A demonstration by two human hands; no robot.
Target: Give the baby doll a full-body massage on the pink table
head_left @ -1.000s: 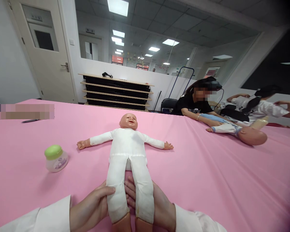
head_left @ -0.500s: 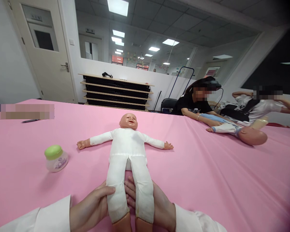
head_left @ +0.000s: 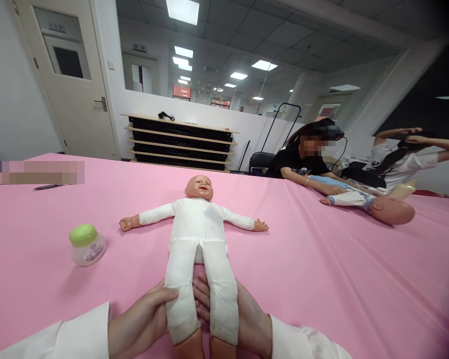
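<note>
The left hand point(head_left: 138, 321) and right hand point(head_left: 245, 314) grip the 2 cloth legs point(head_left: 200, 294) of a baby doll point(head_left: 198, 234) with curled fingers point(head_left: 160, 294) (evenly, without squeezing), the doll lying face-up by the near edge of the pink surface point(head_left: 322, 279).

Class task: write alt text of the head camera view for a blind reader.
The left hand and right hand hold the legs of a white-suited baby doll on a pink table, beside a green-lidded jar; a co-worker leans over another doll.

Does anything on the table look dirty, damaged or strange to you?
Yes: the baby doll's white cloth legs look soiled, with greyish smudges near the ankles, while its torso looks cleaner.
</note>
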